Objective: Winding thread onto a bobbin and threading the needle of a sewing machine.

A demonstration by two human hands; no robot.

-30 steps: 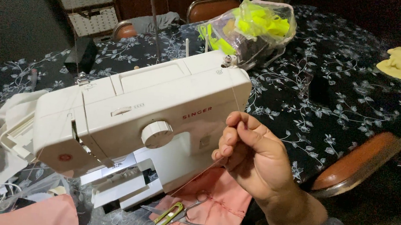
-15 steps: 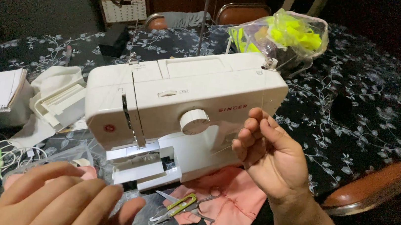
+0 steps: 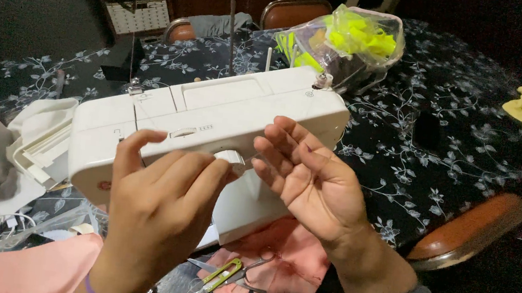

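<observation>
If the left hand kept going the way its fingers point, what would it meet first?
Probably the front of the white sewing machine: the left hand reaches toward its dial, though depth is unclear.

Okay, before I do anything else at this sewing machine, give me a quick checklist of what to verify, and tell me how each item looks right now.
1. Left hand on the machine's front dial: ok, fingertips rest at the dial.
2. Right hand clear of the needle area: ok, it is raised, open, in front of the sewing machine.
3. Thread held between the hands: cannot tell, too fine to see.
4. Thread snips within reach: ok, they lie on the table below the hands.
5. Pink fabric placed under the presser foot: cannot tell, the hands hide that area.
</observation>
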